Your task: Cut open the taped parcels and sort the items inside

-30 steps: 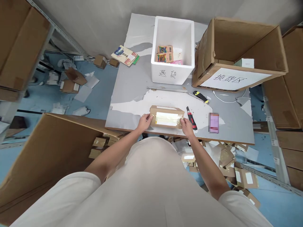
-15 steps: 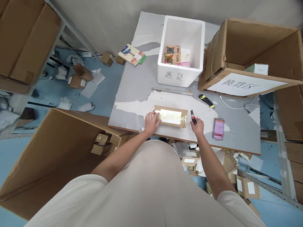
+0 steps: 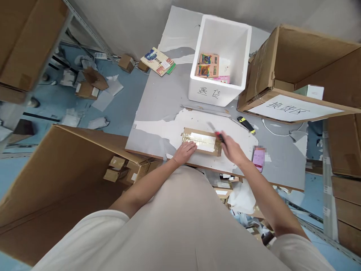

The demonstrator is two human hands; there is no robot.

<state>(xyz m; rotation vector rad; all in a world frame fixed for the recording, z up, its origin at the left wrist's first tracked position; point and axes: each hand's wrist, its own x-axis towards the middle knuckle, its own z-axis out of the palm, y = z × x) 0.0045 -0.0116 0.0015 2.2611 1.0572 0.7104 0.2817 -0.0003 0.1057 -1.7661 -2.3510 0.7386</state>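
Observation:
A narrow brown cardboard box point(image 3: 201, 141) with a white label and shiny tape lies near the table's front edge. My left hand point(image 3: 185, 151) rests on its left front part, fingers stretched over the top. My right hand point(image 3: 231, 149) is closed round a red and black utility knife point(image 3: 220, 136). The knife's blade, blurred by motion, points up and left above the box's right end. Behind my right hand lies a yellow and black box cutter point(image 3: 246, 125). A phone point(image 3: 258, 158) with a pink screen lies to the right of that hand.
On the table point(image 3: 152, 109) stand a white foam box point(image 3: 216, 90) holding packets and a large open carton point(image 3: 258, 71). Booklets point(image 3: 158, 61) lie at the back left. A big open carton point(image 3: 70, 169) with small boxes inside stands left of the table.
My right hand has lifted the utility knife and brought it left over the box's right end. My left hand has moved from the box's left end onto its top. The view has shifted slightly.

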